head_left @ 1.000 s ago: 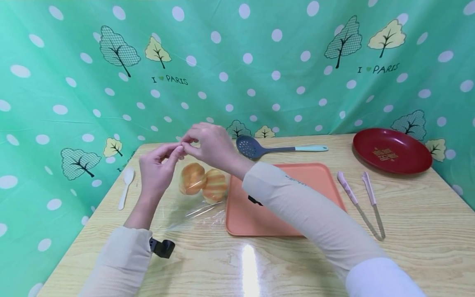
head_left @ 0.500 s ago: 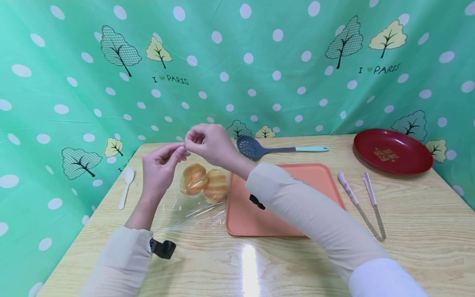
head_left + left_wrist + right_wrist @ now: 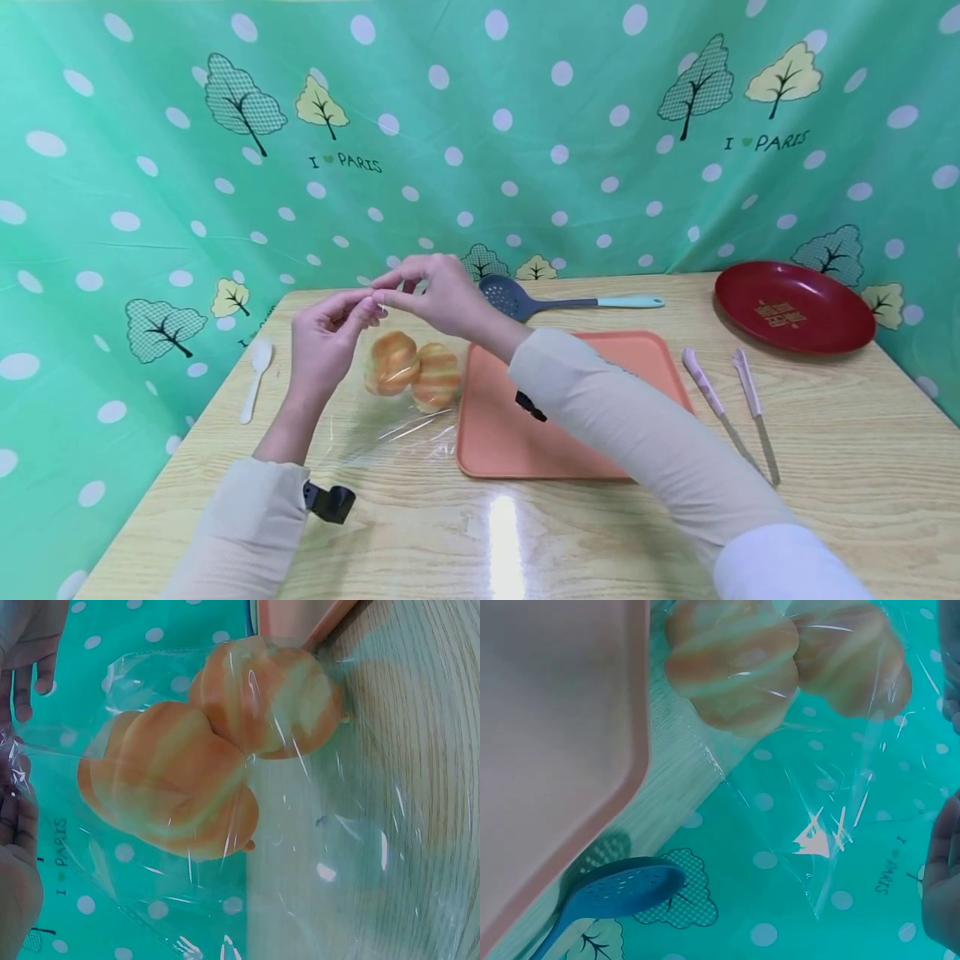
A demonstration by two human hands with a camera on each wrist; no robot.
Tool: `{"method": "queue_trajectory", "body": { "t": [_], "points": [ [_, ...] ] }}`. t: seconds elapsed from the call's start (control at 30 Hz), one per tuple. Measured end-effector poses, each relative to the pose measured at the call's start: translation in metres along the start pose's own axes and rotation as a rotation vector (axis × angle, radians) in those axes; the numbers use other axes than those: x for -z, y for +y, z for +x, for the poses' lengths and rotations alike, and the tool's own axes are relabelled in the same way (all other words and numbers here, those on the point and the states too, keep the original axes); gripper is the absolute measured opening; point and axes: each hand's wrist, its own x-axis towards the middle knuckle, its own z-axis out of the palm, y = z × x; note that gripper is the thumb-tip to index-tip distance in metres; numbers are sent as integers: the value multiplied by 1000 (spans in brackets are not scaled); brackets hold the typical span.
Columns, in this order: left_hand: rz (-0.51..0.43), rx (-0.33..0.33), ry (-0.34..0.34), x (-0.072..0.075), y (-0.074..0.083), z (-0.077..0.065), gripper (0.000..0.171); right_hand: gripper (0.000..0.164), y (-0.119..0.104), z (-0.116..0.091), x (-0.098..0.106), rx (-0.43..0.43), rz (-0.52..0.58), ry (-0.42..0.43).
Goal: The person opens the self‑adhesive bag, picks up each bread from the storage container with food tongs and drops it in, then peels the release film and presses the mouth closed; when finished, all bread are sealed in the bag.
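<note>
Both hands, left hand (image 3: pixel 324 333) and right hand (image 3: pixel 435 290), pinch the mouth of a clear plastic bag (image 3: pixel 390 417); two round orange-striped buns (image 3: pixel 411 373) remain inside, bag seemingly unopened.

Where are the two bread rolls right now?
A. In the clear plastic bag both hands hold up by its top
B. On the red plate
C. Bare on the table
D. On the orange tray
A: the bread rolls sit inside the clear plastic bag, pinched by the left hand and right hand.
</note>
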Motion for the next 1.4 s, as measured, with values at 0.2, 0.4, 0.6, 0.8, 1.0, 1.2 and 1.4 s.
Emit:
{"method": "queue_trajectory", "body": {
  "t": [0.2, 0.4, 0.6, 0.8, 1.0, 1.2, 1.4],
  "points": [
    [28, -10, 11, 0, 1, -1, 15, 17, 1, -2, -3, 75, -49, 41],
    [37, -28, 20, 0, 0, 0, 14, 14, 2, -4, -4, 135, -77, 72],
    [72, -48, 16, 0, 0, 0, 13, 12, 3, -5, -4, 214, -156, 102],
    [114, -77, 11, -2, -1, -1, 11, 12, 2, -6, -5, 263, -252, 117],
    [112, -93, 7, -3, -3, 0, 11, 12, -3, -5, -6, 110, -170, 107],
    [68, -118, 1, -4, -6, 0, 10, 14, -8, -3, -6, -87, -46, 85],
    [52, -101, 12, -5, -5, 0, 10, 16, -8, -3, -7, -220, 125, 87]
  ]
}}
